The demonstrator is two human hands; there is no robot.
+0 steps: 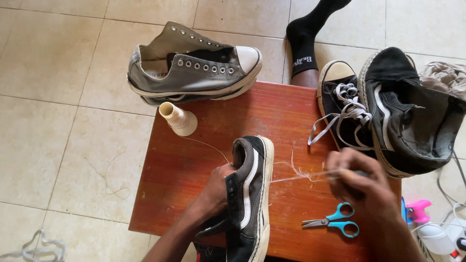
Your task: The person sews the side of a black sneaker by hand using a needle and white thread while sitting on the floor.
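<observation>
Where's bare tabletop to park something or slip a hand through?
Free: table left of the black shoe, below the thread spool; also mid-top between grey sneakers and laced shoe. Crowded: right side, with thread, right hand, scissors.

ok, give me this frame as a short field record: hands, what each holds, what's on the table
left hand: grips black sneaker with white stripe, held on edge on the table
right hand: blurred, pulling pale thread taut from the sneaker's sole edge; what it pinches cannot be told
table: small, reddish wood
spool: cream cone, thread running toward the sneaker
scissors: blue handles, lying shut by the right hand
grey sneakers: pair, unlaced, at the table's far left corner
black shoes: two, far right edge
</observation>
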